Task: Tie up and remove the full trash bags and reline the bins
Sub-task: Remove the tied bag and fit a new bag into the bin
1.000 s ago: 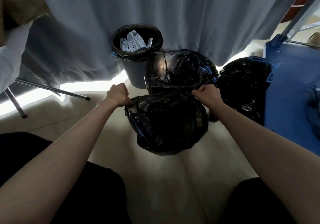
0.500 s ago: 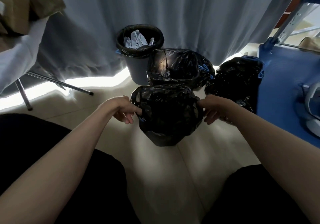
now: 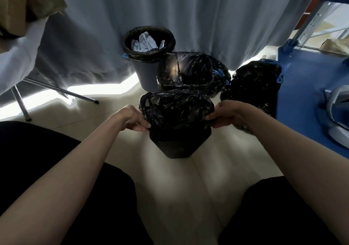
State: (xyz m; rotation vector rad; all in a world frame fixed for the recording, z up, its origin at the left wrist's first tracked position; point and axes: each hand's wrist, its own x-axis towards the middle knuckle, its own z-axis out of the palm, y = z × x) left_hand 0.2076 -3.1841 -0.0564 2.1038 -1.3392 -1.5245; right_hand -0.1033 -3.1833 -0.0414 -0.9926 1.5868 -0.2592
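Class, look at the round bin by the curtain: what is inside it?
A black liner and crumpled white paper show inside the round bin; anything beneath the paper is hidden.

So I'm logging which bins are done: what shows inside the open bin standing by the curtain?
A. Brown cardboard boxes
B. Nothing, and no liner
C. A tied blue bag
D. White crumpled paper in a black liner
D: the bin by the curtain has a black liner folded over its rim, with white crumpled paper showing inside it.
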